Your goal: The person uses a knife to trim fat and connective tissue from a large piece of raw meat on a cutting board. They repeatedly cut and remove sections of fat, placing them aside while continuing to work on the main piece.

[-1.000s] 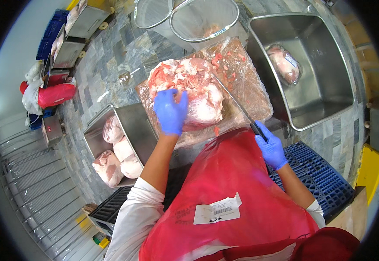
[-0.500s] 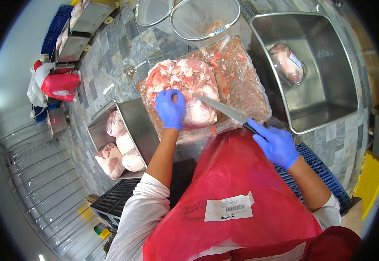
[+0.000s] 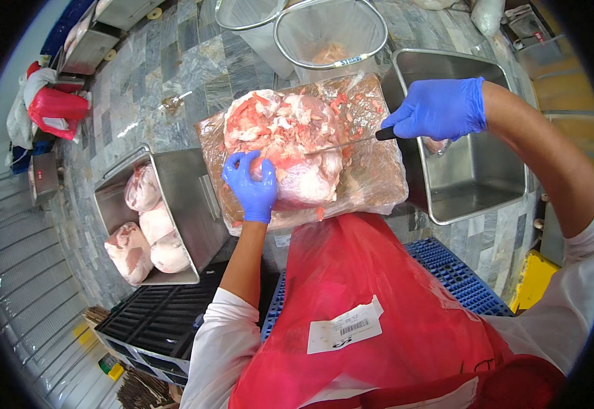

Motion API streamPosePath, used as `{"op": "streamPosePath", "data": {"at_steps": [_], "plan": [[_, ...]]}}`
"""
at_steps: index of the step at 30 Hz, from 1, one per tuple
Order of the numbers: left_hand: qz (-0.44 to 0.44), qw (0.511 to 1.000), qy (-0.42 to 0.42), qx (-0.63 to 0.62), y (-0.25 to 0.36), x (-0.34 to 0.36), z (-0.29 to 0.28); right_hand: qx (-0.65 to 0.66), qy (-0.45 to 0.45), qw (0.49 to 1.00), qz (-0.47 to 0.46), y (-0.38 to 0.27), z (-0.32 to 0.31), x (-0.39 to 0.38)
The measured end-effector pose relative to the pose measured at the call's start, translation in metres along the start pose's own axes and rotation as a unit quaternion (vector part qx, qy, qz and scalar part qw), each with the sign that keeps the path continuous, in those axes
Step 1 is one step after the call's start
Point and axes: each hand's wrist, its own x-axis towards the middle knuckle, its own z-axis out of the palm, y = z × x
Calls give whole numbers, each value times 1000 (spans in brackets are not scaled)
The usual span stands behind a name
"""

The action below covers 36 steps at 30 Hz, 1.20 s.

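Far left: red bag on the stone floor, well apart from the work. Next: steel tray holding several pale meat pieces, just beside the left edge of the cutting surface. Black crate below it.

Centre: large raw meat chunk sits on a plastic-covered board, scraps scattered around it. Left hand, blue glove, fingers curled and pressed on the chunk's lower left side, gripping it. Red plastic apron fills the lower middle, white label on it. Two plastic-lined bins behind the board, the nearer one with some scraps at the bottom.

Right: right hand, blue glove, clenched around the dark handle of a knife; thin blade runs left, tip touching the chunk's right side. Under that hand: steel tub, just beside the board's right edge, one meat piece in it mostly hidden by the hand. Blue crate below the tub.
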Motion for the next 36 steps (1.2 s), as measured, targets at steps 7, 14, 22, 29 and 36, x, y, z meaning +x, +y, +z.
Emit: {"op": "streamPosePath", "data": {"at_steps": [7, 14, 22, 29, 36], "plan": [[-3, 999, -37, -27, 1, -3, -1, 56, 96, 991, -72, 18, 80, -5], [-7, 999, -40, -6, 0, -6, 2, 135, 289, 938, 134, -35, 221, -12], [3, 999, -25, 30, 4, -8, 4, 79, 390, 905, 149, -39, 307, 14], [26, 999, -24, 33, 5, -6, 4, 23, 494, 859, 130, -19, 369, 44], [41, 998, -14, 49, 14, -1, 2, 72, 547, 831, 72, 5, 396, 60]]}}
